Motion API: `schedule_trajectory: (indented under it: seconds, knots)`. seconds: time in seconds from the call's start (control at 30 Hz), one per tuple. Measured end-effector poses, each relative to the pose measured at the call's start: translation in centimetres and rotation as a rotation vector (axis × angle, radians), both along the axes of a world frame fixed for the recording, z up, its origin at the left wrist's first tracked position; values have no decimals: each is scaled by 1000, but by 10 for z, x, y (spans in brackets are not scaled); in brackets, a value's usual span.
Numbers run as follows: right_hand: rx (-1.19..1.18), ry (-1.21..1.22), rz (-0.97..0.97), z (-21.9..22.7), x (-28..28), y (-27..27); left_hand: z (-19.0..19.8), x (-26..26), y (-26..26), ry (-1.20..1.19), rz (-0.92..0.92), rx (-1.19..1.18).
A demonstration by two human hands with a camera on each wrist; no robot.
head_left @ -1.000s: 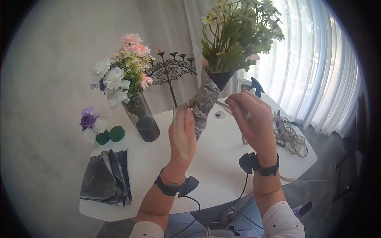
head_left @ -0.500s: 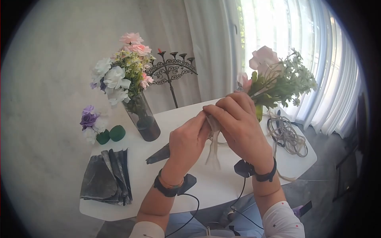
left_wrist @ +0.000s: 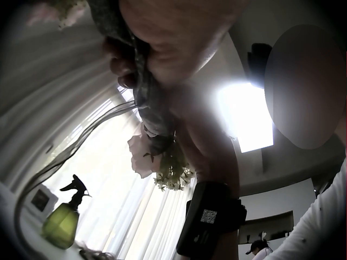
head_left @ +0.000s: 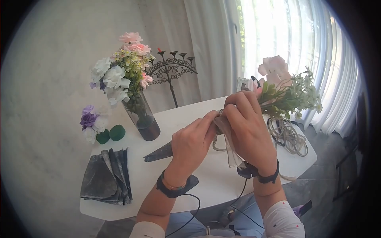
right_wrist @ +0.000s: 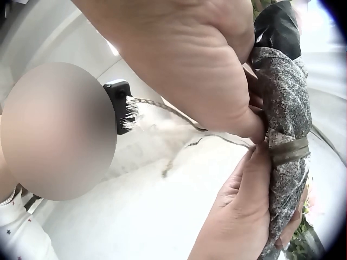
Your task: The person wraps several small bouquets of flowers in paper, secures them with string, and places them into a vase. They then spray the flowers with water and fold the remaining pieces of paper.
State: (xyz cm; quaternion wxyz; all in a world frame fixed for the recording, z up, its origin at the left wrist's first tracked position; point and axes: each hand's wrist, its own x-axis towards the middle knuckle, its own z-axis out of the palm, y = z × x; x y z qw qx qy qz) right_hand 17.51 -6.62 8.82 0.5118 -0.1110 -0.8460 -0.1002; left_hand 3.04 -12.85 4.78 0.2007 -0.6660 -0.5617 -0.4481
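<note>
A bouquet wrapped in mottled grey paper [right_wrist: 287, 97] lies tilted, its pink rose [head_left: 274, 70] and small white daisies [head_left: 305, 95] to the right. Its narrow wrapped end [head_left: 159, 153] shows left of my left hand [head_left: 189, 144], which grips the wrapped stems, thumb at the ribbon. A sheer beige ribbon [right_wrist: 290, 152] circles the wrap, and its loose end [head_left: 233, 150] hangs down between my hands. My right hand [head_left: 252, 131] pinches the ribbon close to the left fingertips. In the left wrist view, a long ribbon tail [left_wrist: 81, 132] trails off toward the table.
A glass vase [head_left: 143, 121] with roses stands at the back left, near a purple-and-white flower bunch [head_left: 90, 121] and green foam pieces [head_left: 117, 133]. Folded dark grey paper [head_left: 101, 176] lies front left, coiled ribbon [head_left: 291, 139] right. A green spray bottle [left_wrist: 61, 225] and a candelabra [head_left: 170, 75] stand behind.
The bouquet has tipped from upright to lying toward the right. My right hand, earlier apart from the left, has come in to meet it at the ribbon; both then shifted slightly right.
</note>
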Motion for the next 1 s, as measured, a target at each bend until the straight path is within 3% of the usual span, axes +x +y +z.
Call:
schedule_trajectory:
  seconds: [0.23,0.3,0.4,0.57,0.87,0.9,0.97,1.0]
  knots:
    - [-17,8,156,-1,-5,-12,2,-8,-1,-68,31,47]
    - [-78,-135,266,-1,-5,-16,2,-14,0,-85,42,53]
    - [-81,-219,241,-8,-8,-13,3,-24,1,-177,150,4]
    - [-212,-323,238,-11,-2,1,17,-23,-9,-411,-109,150]
    - [-408,-315,103,-8,15,21,16,-42,-4,-420,213,198]
    - [-408,-313,103,-8,16,24,15,-46,-3,-418,212,198]
    - [-459,-218,67,-8,18,30,10,-59,1,-528,-60,388]
    - [-492,-202,85,-6,19,34,4,-78,10,-343,79,456]
